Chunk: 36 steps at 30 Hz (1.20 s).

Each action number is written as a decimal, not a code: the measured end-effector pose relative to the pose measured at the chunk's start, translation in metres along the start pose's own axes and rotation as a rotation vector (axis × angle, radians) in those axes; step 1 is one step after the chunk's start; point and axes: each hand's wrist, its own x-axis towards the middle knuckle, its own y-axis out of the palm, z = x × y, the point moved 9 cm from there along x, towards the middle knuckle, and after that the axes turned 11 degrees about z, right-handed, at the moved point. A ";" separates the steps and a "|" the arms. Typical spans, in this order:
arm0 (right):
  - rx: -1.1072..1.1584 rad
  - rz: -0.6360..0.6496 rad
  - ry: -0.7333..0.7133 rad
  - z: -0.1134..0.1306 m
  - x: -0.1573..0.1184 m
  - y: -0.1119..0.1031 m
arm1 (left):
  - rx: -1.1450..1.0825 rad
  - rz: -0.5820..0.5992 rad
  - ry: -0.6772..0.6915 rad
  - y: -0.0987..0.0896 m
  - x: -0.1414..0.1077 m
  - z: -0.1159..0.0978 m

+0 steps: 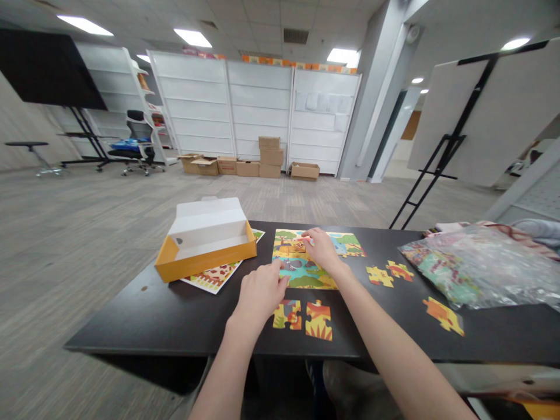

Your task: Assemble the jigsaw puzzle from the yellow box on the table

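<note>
A colourful animal jigsaw puzzle (306, 280) lies largely assembled on the dark table. My left hand (262, 289) rests at its left edge, index finger stretched out onto the puzzle and thumb apart, holding nothing. Over the upper middle of the puzzle, my right hand (321, 248) touches the picture with bent, slightly parted fingers; I make out no piece lifted in it. Below the puzzle lie two loose pieces, a green-and-red one (287, 315) and an orange-and-yellow one (319, 321). More loose pieces (380, 276) lie to the right, including a single piece (443, 315) near the front.
An open yellow box (210, 259) sits at the left on a printed picture sheet (214, 279). On the right is a crumpled clear plastic bag (481, 265). The table (175, 321) ends close in front of me. Cardboard boxes (271, 157) and white shelving stand far behind.
</note>
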 end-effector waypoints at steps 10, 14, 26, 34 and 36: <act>-0.069 0.080 -0.137 0.026 -0.004 0.009 | 0.027 -0.009 0.050 0.004 0.001 -0.006; -0.123 0.230 -0.120 0.025 -0.008 0.023 | 0.022 -0.014 0.051 0.003 0.001 -0.006; -0.183 0.332 -0.042 0.022 -0.010 0.023 | 0.046 -0.004 0.040 0.005 0.002 -0.006; -0.142 0.270 -0.080 0.024 -0.008 0.018 | 0.040 -0.017 0.058 0.005 0.003 -0.009; -0.141 0.202 -0.050 0.024 -0.007 0.010 | 0.046 -0.019 0.051 0.005 0.003 -0.008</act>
